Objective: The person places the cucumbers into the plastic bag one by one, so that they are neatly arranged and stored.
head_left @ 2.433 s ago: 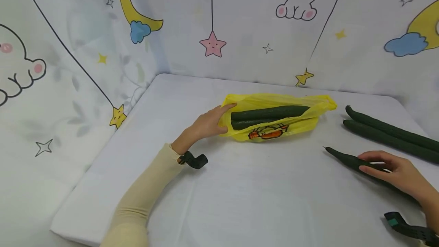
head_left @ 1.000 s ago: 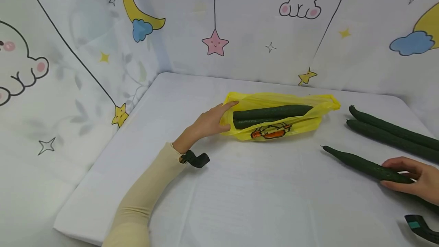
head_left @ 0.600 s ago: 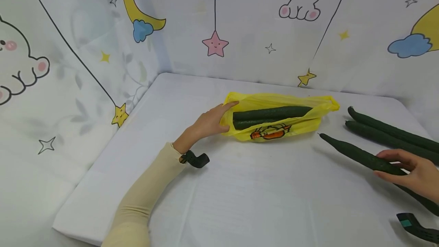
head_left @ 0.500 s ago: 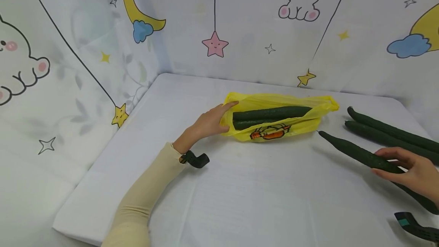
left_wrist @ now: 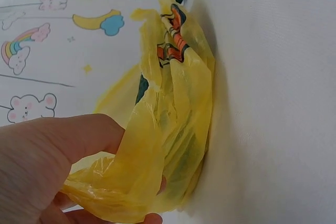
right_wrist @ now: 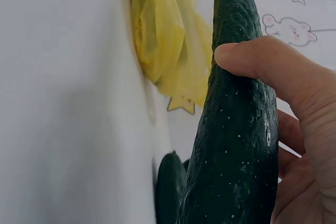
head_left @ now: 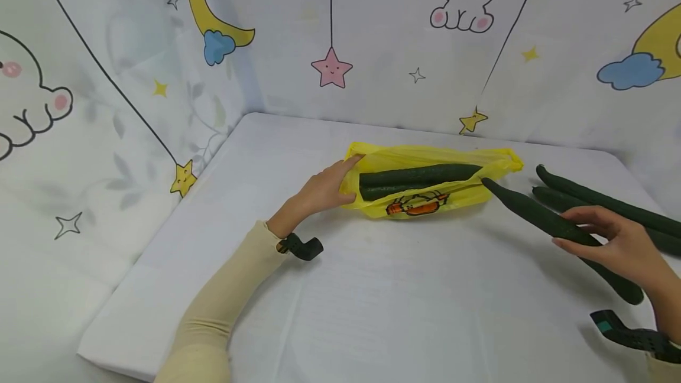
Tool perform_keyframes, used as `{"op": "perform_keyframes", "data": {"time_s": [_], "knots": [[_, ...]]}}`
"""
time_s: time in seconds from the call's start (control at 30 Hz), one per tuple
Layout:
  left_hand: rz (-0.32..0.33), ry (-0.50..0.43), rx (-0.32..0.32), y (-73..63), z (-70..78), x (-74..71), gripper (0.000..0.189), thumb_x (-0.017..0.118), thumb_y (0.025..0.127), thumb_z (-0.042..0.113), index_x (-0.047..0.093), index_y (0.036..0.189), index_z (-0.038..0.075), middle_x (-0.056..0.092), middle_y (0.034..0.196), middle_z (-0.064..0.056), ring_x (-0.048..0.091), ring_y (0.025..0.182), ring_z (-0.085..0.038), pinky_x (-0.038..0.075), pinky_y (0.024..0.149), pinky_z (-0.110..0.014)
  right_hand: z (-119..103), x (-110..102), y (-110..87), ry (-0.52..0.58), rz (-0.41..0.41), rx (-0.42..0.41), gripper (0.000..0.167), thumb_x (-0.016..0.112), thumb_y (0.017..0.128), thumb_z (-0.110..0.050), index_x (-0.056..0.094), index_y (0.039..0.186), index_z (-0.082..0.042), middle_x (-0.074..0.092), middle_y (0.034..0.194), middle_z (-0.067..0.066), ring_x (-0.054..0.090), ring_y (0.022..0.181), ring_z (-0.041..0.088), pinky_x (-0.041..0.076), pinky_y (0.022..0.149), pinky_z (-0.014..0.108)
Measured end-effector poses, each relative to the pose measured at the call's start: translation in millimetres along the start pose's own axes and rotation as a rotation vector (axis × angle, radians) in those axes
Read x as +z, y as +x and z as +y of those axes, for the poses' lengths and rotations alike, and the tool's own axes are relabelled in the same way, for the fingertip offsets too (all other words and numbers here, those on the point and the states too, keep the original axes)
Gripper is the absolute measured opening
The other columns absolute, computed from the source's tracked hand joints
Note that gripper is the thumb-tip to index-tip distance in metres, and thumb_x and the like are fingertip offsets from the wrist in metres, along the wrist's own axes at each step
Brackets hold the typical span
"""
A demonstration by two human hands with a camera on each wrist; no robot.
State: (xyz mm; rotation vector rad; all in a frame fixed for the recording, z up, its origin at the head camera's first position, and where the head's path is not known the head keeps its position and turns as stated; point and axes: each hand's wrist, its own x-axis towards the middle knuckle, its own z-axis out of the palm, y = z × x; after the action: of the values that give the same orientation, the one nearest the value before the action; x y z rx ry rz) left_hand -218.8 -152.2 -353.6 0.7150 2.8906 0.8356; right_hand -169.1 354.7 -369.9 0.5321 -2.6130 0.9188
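Note:
My left hand [head_left: 321, 192] grips the left end of a yellow plastic bag [head_left: 463, 198] with an orange and black print. Through the bag's opening two dark green cucumbers [head_left: 415, 177] show, lying side by side. In the left wrist view the thumb [left_wrist: 97, 136] is curled over the bag's thin edge, other fingers behind it. My right hand [head_left: 617, 241] holds a long cucumber [head_left: 537, 215] around its middle, raised above the table and slanting, its narrow tip overlapping the bag's right part. The right wrist view shows the thumb across that cucumber [right_wrist: 233, 129], fingers behind it.
Two more cucumbers [head_left: 628, 210] lie together on the right of the white table [head_left: 393, 300], behind my right hand. A cloth wall with cartoon prints [head_left: 383, 28] stands along the back and left sides. A black device sits on each wrist.
My right hand has lifted the cucumber off the table and carried it left and away from me, toward the bag. The left hand keeps its grip on the bag.

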Motion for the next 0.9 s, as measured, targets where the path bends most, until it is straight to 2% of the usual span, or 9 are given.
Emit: {"op": "perform_keyframes", "data": {"time_s": [0.27,0.73,0.9], "knots": [[0.002,-0.005,0.001,0.1,-1.2,0.5,0.079,0.064,0.090,0.017,0.021,0.157,0.016,0.037,0.154,-0.012,0.047,0.131,-0.031,0.051,0.086,-0.047,-22,8,23.5,0.039,-0.070,-0.083,0.053,0.085,0.060,0.011,0.062,0.107,0.003,0.056,0.102,-0.028,0.051,0.089,-0.014,0.039,0.077,0.000],[0.007,-0.015,-0.006,0.3,-1.0,0.7,0.079,0.064,0.091,0.019,0.020,0.157,0.018,0.036,0.154,-0.011,0.045,0.132,-0.030,0.050,0.088,-0.047,-51,15,59.2,0.090,-0.082,-0.091,0.054,0.084,0.059,0.012,0.065,0.108,-0.001,0.063,0.095,-0.021,0.059,0.081,-0.009,0.043,0.070,0.005],[0.006,-0.018,-0.008,0.9,-1.0,1.5,0.079,0.064,0.090,0.019,0.020,0.157,0.019,0.037,0.154,-0.011,0.046,0.131,-0.030,0.050,0.087,-0.046,-61,18,69.7,0.110,-0.113,-0.169,0.054,0.083,0.059,0.015,0.064,0.108,0.001,0.061,0.101,-0.020,0.059,0.087,-0.011,0.045,0.072,0.005]]}}
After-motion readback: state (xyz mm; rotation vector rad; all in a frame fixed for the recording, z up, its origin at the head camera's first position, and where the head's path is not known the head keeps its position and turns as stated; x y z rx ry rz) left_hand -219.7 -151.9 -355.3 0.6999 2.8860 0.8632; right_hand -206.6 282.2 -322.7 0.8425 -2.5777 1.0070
